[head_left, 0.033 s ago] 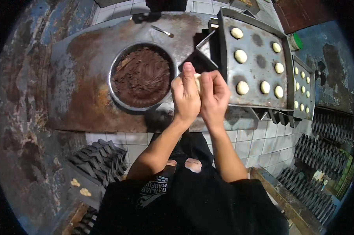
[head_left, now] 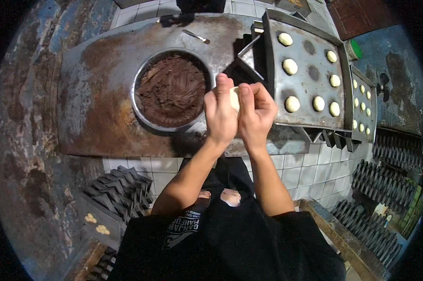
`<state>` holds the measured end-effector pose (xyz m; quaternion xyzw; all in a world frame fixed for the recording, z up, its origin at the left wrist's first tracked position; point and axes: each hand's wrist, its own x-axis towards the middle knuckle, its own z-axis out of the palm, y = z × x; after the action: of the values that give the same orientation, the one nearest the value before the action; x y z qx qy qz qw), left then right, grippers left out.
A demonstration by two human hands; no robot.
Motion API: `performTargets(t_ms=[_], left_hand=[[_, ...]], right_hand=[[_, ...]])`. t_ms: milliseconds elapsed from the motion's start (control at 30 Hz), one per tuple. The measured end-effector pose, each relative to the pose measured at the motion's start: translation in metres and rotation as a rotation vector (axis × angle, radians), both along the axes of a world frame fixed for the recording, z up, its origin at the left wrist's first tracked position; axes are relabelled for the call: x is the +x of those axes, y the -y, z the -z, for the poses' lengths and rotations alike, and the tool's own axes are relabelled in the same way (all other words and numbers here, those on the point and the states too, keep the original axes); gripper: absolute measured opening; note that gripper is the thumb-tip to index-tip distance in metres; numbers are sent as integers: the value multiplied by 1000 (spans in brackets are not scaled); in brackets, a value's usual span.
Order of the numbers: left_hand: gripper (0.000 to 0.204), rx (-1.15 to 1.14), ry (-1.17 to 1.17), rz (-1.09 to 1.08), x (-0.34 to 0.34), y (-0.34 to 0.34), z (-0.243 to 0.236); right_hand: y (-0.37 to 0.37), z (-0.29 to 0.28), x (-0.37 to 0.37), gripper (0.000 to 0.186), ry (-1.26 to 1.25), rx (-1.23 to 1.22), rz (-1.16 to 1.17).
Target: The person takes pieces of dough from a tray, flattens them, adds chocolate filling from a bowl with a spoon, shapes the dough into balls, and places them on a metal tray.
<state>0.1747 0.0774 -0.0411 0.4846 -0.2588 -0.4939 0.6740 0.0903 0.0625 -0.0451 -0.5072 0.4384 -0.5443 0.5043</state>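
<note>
Both my hands close around a small piece of pale dough (head_left: 235, 99) over the table's near edge, between the bowl and the tray. My left hand (head_left: 221, 112) has its thumb pointing away from me along the dough's left side. On the other side, my right hand (head_left: 256, 112) presses with its thumb and curled fingers. Only a strip of the dough shows between the thumbs; the rest is hidden. Left of my hands, a round metal bowl (head_left: 135, 105) holds a dark brown, chocolate-like paste (head_left: 171, 91). Several round dough balls (head_left: 290, 66) sit spaced out on a metal baking tray (head_left: 310, 119) to the right.
A small spatula-like tool (head_left: 196, 36) lies behind the bowl on the worn metal table (head_left: 94, 107). Another tray of dough balls (head_left: 361, 105) is farther right. Stacked dark metal pans (head_left: 122, 189) stand on the floor at lower left, more stacks (head_left: 385, 187) at lower right.
The thumbs have parted slightly, and more of the dough shows between them. The surroundings sit a little farther right in view.
</note>
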Motion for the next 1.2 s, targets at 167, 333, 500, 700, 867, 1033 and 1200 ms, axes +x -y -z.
performTargets(t_ms=[167,333,500,700,867,1033,1200], left_hand=[[59,-106,-174,193,74,-39,12],[39,-33,-604,161,118,-65,27],[68,-66,358,458,139,-131,123],[51,-203,720,346,162,-135,99],[37,234,339,266,205,-171,99],[40,379,163,20,259,-241,169],[57,359,-190,-8,280,-238,134]], right_hand=[[-5,-15,40,30,129,130,-165],[-23,-42,56,40,-61,517,-540],[-36,-8,69,42,-621,-57,-518],[-106,251,-17,54,-1542,434,-632],[-177,295,-32,38,-1297,103,-704],[-119,181,65,38,-1004,-23,-748],[-75,194,142,44,-1081,-294,-617]])
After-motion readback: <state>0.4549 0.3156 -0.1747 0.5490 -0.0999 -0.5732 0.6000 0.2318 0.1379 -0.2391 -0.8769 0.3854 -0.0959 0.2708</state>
